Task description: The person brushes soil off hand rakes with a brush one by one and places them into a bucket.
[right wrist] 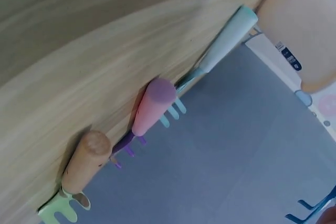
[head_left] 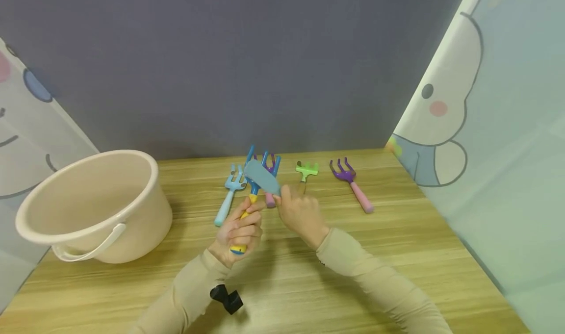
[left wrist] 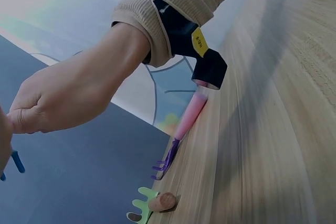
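In the head view, the blue fork (head_left: pixel 254 189) is partly covered: the blue-grey flat piece (head_left: pixel 262 176) hides the middle of its head, and the left hand (head_left: pixel 240 231) hides part of its handle. The flat piece's near end is concealed in the right hand (head_left: pixel 304 214); its material cannot be determined. The middle pink-handled fork (head_left: pixel 270 200) is largely obscured. The green rake (head_left: pixel 307 169) has most of its handle hidden. The right wrist view's edge cuts off the bucket (right wrist: pixel 296 30), whose label (right wrist: pixel 290 58) is illegible.
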The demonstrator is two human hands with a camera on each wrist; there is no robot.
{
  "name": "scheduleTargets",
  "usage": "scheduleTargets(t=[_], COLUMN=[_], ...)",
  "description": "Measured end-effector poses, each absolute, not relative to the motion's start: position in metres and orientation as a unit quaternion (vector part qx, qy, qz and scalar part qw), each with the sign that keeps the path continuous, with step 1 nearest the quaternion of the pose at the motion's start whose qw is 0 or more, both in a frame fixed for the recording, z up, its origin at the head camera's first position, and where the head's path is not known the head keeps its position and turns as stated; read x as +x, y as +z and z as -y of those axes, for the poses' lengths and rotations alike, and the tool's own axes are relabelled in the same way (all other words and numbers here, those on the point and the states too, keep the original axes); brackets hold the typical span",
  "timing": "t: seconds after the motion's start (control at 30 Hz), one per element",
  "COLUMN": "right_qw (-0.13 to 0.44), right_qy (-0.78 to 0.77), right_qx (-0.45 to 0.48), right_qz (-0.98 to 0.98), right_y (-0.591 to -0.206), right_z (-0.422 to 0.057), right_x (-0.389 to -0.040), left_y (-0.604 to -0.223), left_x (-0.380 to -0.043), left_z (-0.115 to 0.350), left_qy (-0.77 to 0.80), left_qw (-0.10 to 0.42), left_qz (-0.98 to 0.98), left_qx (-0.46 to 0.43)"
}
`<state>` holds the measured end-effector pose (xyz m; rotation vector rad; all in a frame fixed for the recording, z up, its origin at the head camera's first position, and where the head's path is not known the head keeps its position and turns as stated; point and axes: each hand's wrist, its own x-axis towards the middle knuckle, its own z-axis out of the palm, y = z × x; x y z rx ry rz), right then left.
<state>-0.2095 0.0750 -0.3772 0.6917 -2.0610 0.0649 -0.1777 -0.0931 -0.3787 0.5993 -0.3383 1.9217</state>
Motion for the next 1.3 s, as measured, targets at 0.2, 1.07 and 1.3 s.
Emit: scheduleTargets(t=[0.2, 1.07, 1.3], right_qw=[0.349, 0.412, 0.3], right_qy=[0.12, 0.117, 0.228], right_qx=[0.272, 0.291, 0.313], right_qz=[0.889, 0.856, 0.872], right_y=[-0.374, -0.377, -0.374], right_z=[-0.075, -0.082, -0.083], right_x=[-0.201, -0.199, -0.192], left_y=[-0.38, -0.383, -0.383], left_x=[-0.179, -0.171, -0.171], left_z=[0.094, 0.099, 0.101], left_qy=[0.821, 0.793, 0.8], left_qw=[0.513, 0.535, 0.527], left_qz=[0.138, 0.077, 0.075], left_qx=[0.21, 0.281, 0.278])
